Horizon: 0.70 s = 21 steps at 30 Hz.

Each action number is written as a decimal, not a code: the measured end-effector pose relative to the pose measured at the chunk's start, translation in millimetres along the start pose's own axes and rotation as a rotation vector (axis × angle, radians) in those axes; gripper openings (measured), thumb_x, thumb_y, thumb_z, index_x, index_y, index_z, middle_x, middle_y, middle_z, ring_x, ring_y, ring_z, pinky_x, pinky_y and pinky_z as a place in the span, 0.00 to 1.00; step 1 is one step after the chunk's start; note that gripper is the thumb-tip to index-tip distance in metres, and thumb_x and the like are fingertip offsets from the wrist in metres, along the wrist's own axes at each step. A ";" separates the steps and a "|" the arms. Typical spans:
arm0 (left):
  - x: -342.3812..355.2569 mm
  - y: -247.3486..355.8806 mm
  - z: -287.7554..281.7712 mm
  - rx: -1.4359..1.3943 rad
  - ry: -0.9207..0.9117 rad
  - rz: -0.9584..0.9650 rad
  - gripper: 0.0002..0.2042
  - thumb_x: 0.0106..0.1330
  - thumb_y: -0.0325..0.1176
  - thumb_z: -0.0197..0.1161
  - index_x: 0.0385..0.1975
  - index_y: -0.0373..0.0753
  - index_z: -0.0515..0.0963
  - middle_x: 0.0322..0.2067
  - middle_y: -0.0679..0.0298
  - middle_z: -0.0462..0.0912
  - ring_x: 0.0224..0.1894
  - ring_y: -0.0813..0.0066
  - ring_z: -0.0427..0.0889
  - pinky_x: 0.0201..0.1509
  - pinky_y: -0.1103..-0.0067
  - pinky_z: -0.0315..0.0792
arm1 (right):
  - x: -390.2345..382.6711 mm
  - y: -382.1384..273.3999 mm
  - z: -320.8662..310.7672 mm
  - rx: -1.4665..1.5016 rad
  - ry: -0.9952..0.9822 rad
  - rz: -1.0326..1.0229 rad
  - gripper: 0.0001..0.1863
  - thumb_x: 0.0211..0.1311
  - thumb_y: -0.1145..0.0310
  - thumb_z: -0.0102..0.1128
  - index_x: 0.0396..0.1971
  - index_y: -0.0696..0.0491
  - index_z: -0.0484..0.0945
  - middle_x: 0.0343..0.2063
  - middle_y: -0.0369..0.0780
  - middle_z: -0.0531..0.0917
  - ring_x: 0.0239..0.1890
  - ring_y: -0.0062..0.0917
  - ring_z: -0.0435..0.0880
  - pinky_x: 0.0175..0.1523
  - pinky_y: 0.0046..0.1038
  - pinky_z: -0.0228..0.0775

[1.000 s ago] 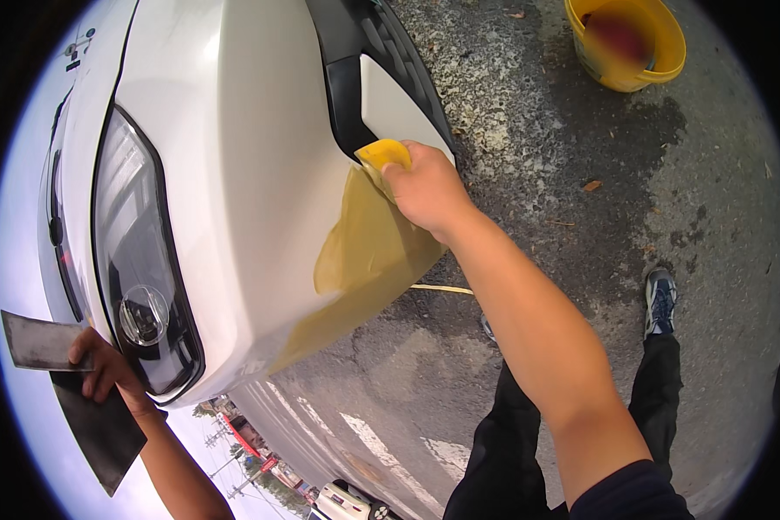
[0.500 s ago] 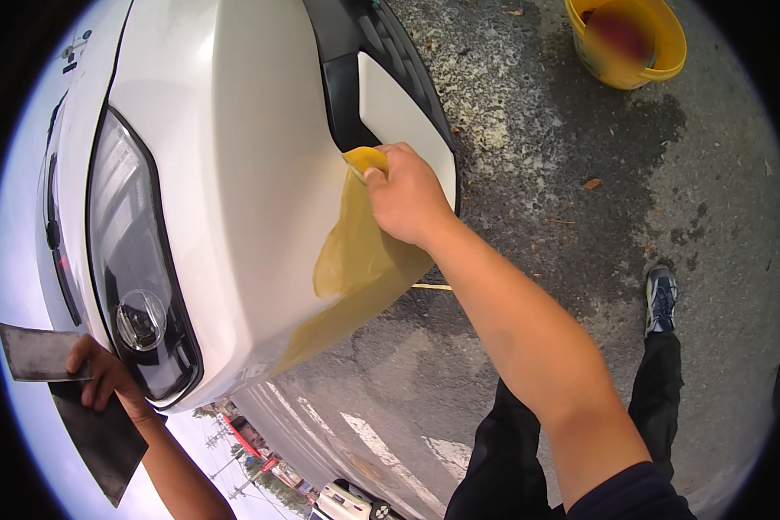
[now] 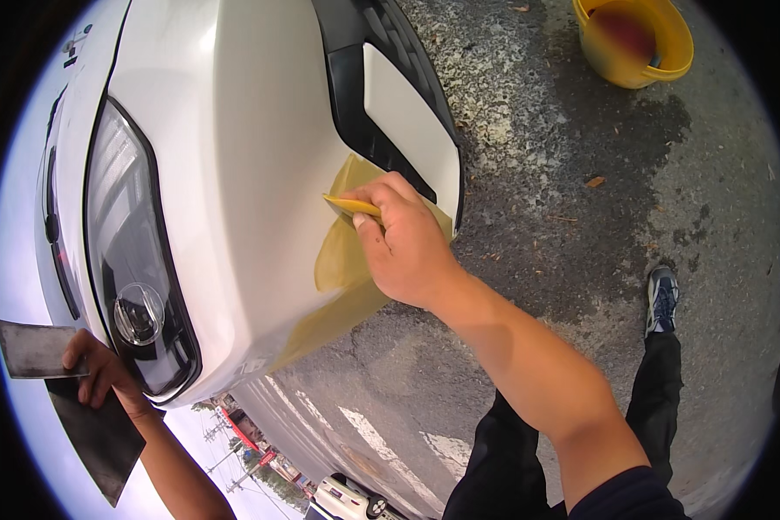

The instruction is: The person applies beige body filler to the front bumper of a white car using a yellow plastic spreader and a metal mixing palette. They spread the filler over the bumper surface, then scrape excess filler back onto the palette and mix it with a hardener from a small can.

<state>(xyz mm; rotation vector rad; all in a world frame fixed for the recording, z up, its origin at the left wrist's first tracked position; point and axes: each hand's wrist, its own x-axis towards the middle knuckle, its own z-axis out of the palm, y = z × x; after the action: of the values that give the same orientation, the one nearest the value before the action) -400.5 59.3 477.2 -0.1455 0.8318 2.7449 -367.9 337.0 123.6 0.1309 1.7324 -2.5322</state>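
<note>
Yellow-tan filler (image 3: 342, 260) coats the corner of a white car bumper (image 3: 277, 130) in an irregular, see-through-edged patch. Over its upper part, my right hand (image 3: 403, 238) pinches a thin, bent yellow spreader (image 3: 351, 205) between thumb and fingers, its edge at the coated surface. At the far left, my left hand (image 3: 104, 368) is closed on two thin flat pieces: a smudged grey sheet (image 3: 35, 348) and a black sheet (image 3: 100, 438) hanging below it. Their exact kind is not clear.
Left of the bumper face is the headlight (image 3: 139, 260); black grille trim (image 3: 355, 113) borders the far side. A yellow bucket (image 3: 637, 78) with something dark red inside stands on wet asphalt at the far right. My shoe (image 3: 663, 299) is at right. Another white car (image 3: 347, 498) shows below.
My right hand has moved down and slightly left over the filler with the yellow spreader, uncovering the trim by the grille. My left hand has barely moved.
</note>
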 end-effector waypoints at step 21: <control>1.0 -0.6 0.3 -0.031 -0.005 -0.006 0.09 0.72 0.30 0.52 0.36 0.28 0.68 0.40 0.51 0.72 0.21 0.70 0.79 0.16 0.79 0.76 | -33.3 26.2 -32.9 0.072 0.099 0.150 0.14 0.65 0.75 0.56 0.49 0.60 0.79 0.46 0.45 0.80 0.50 0.39 0.81 0.56 0.36 0.74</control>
<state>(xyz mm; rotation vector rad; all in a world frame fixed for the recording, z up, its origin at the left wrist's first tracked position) -401.3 60.2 477.0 -0.1465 0.7867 2.7526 -331.1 358.5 91.1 0.3811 1.5969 -2.5182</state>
